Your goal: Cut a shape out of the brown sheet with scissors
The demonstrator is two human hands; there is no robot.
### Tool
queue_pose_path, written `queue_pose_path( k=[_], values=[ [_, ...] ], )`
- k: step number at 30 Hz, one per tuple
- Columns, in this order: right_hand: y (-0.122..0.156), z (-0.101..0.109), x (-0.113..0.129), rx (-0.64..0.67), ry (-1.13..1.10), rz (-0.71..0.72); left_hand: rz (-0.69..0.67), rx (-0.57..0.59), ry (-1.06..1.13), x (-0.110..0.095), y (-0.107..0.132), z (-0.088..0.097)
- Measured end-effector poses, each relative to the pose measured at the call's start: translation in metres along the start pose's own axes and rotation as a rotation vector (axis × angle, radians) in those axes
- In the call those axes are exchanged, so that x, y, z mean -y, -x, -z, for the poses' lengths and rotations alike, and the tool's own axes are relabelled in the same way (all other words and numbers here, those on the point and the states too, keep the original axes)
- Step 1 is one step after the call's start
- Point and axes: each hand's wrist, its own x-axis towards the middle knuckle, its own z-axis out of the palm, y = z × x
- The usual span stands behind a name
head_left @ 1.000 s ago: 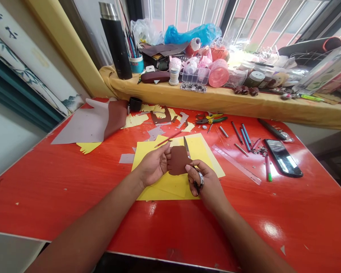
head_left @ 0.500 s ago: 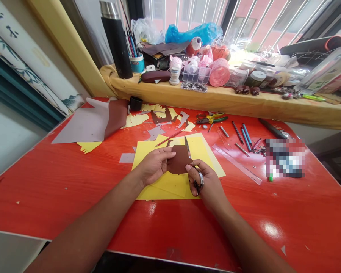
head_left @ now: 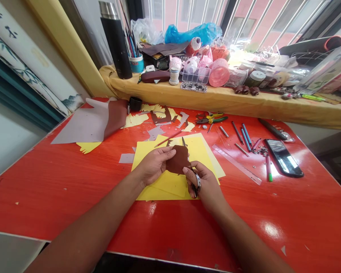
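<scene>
My left hand (head_left: 153, 165) pinches a small brown leather-like piece (head_left: 178, 160) by its left edge, holding it above the yellow paper sheets (head_left: 170, 184) on the red table (head_left: 59, 189). My right hand (head_left: 202, 184) is closed round the handles of a pair of scissors (head_left: 191, 167). The blades run up under the brown piece, and their tip shows just beyond its top edge. Both hands sit close together over the middle of the yellow sheets.
Right of the hands lie a clear ruler (head_left: 235, 163), a black phone (head_left: 284, 162), several pens (head_left: 244, 136) and pliers (head_left: 211, 119). A grey and brown sheet (head_left: 88, 123) lies at the far left. The crowded yellow windowsill (head_left: 244, 102) carries a black flask (head_left: 116, 40).
The left hand has turned the brown piece slightly, and the scissors have slid further left under it, so less blade shows. The right hand shifted a little left.
</scene>
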Motion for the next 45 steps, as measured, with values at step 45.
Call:
queue_pose_path(
  k=[45],
  values=[
    [0.016,-0.002,0.005,0.408,0.105,0.022,0.047,-0.017,-0.675,-0.062,0.008,0.043]
  ],
)
